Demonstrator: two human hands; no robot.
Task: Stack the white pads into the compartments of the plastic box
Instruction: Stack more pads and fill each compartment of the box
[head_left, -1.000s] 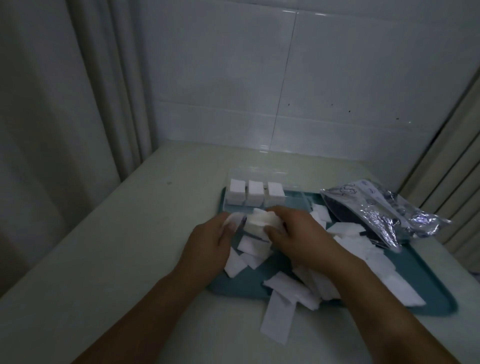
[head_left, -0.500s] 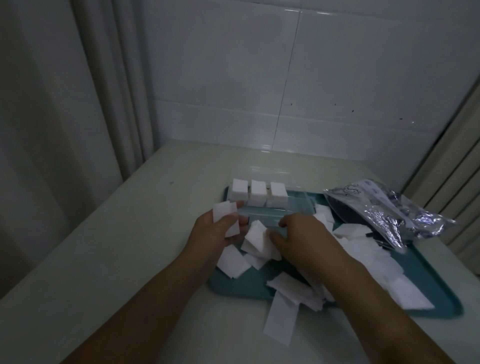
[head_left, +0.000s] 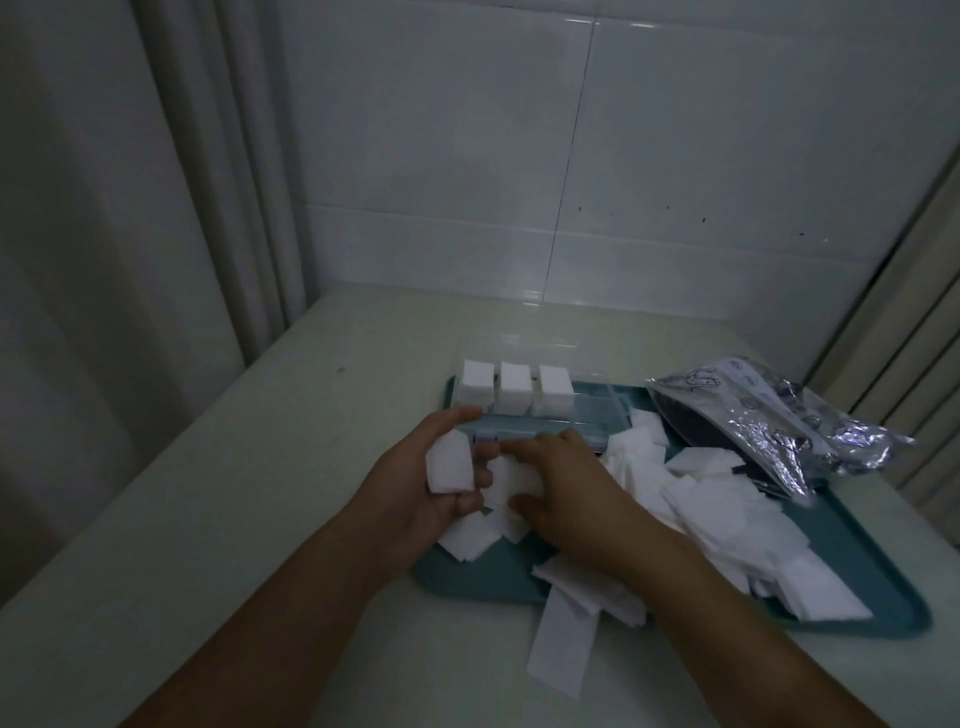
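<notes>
A clear plastic box (head_left: 587, 410) stands at the back left of a teal tray (head_left: 478, 582). Three of its compartments hold stacks of white pads (head_left: 514, 387). Just in front of the box, my left hand (head_left: 421, 483) grips a small stack of pads (head_left: 451, 464) between thumb and fingers. Beside it, my right hand (head_left: 566, 488) pinches a loose pad (head_left: 511, 480) lying on the tray. Several more loose pads (head_left: 727, 514) lie heaped across the tray's middle and right.
A crinkled silver foil bag (head_left: 769, 415) lies at the tray's back right. One pad (head_left: 561, 649) hangs over the tray's front edge onto the pale table (head_left: 234, 519). A tiled wall stands behind, with curtains to the left and right.
My left hand has drawn its pads down and in towards my right hand. My right hand has shifted slightly left onto another loose pad.
</notes>
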